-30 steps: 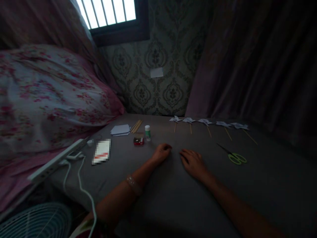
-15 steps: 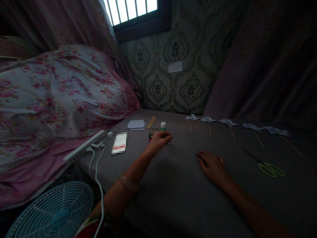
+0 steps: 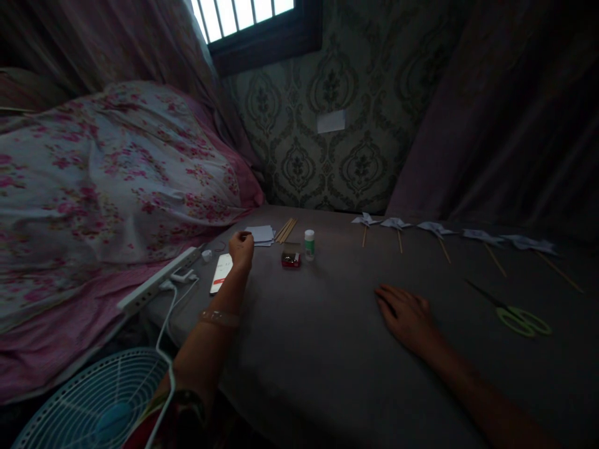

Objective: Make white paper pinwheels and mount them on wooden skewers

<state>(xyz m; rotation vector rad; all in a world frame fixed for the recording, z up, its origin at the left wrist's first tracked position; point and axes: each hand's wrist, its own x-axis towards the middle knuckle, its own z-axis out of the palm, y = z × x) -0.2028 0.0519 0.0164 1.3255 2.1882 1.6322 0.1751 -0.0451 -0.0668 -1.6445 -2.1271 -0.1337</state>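
Note:
My left hand [image 3: 242, 251] reaches to the left edge of a stack of white paper squares [image 3: 262, 235]. Its fingers are curled together at the stack's corner, and whether a sheet is between them is hidden. A phone with a lit screen [image 3: 221, 272] lies just below that hand, partly covered by my wrist. My right hand [image 3: 406, 317] lies flat on the grey surface, holding nothing, with its fingers stretched out. Right of the stack are several thin wooden sticks [image 3: 286, 231], a small red box [image 3: 291, 259] and an upright glue bottle with a white cap [image 3: 309, 245].
Several paper pinwheels on sticks [image 3: 435, 229] form a row along the back right. Green-handled scissors [image 3: 521, 320] lie right of my right hand. A white power strip [image 3: 159, 280] with cables runs along the left edge, above a blue fan [image 3: 112, 418]. A small white cap [image 3: 206, 255] sits nearby.
My left hand has moved left from in front of the glue bottle to the paper stack, uncovering the red box. My right hand stays flat. The view has shifted slightly.

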